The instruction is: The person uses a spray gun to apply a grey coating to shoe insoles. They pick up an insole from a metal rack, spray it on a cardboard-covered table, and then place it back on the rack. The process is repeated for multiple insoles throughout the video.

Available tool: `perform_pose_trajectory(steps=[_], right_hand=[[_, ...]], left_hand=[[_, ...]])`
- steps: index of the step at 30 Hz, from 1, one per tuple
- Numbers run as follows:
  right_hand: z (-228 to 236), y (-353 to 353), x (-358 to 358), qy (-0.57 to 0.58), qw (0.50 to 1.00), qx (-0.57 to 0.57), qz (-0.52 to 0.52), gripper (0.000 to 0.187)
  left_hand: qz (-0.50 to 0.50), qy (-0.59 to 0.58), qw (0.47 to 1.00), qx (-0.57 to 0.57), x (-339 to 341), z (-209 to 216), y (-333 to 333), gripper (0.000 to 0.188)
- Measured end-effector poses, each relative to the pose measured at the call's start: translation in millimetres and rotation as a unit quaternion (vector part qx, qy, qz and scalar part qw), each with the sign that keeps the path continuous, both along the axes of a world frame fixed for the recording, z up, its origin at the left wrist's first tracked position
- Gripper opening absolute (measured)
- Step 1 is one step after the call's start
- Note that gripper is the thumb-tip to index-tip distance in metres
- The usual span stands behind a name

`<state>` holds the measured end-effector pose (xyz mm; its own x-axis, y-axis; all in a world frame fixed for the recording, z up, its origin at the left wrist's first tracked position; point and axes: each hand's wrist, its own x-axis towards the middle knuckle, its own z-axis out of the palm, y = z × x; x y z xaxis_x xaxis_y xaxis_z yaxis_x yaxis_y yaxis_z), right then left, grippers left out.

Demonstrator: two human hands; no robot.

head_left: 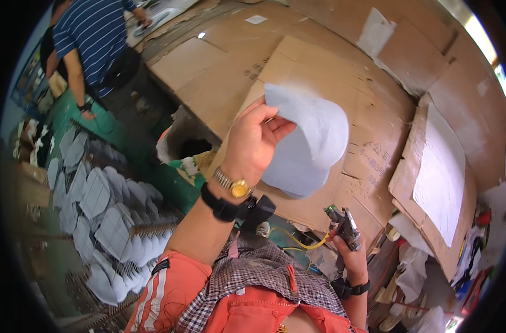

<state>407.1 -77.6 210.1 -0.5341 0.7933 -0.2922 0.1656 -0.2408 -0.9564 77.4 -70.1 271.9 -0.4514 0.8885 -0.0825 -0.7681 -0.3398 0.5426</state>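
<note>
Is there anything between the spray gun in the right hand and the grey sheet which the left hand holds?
Nothing visible: between the spray gun in the right hand and the sheet in the left hand, only cardboard shows.

The sheet (319,133) I see is pale blue-grey; the spray gun (350,228), dark grey and green; the counter (200,69), cardboard brown. Sleeve (178,277): 2 colours, coral with white stripes. Garment (264,267): dark-and-white check. Co-worker's shirt (100,41): blue, white-striped.

A pale blue-grey sheet (322,127) with rounded edges curves over the cardboard-covered table (364,161), one corner raised; a metallic spray gun (351,230) is held near the table's edge.
</note>
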Motion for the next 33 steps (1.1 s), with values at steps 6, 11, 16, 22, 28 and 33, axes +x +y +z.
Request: perform_pose_trajectory(steps=[6,11,16,22,28,33], right_hand=[[9.4,-9.2,-27.7,-0.014,0.997,-0.006,0.072,0.027],[32.7,-30.7,-74.7,-0.013,0.984,0.024,0.177,0.028],[67.8,-50.5,-95.2,-0.025,0.96,0.052,0.274,0.034],[71.1,-75.6,-127.0,-0.025,0.934,0.047,0.354,0.042],[82.3,-93.8,-123.0,-0.01,0.929,0.08,0.362,0.044],[81.3,-87.6,-98.6,-0.008,0.968,0.091,0.232,0.044]], left_hand=[[0.142,-0.037,0.989,-0.003,-37.1,-18.3,-133.0,0.033],[0.324,0.021,0.946,-0.023,-100.4,-14.5,-250.3,0.029],[0.541,0.095,0.832,0.076,-74.4,-0.6,-392.6,0.016],[0.706,0.016,0.698,-0.117,-19.7,-129.5,-513.1,0.031],[0.595,-0.24,0.678,-0.359,-3.5,-224.5,-518.3,0.048],[0.398,-0.158,0.821,-0.377,-27.1,-232.0,-459.4,0.022]])
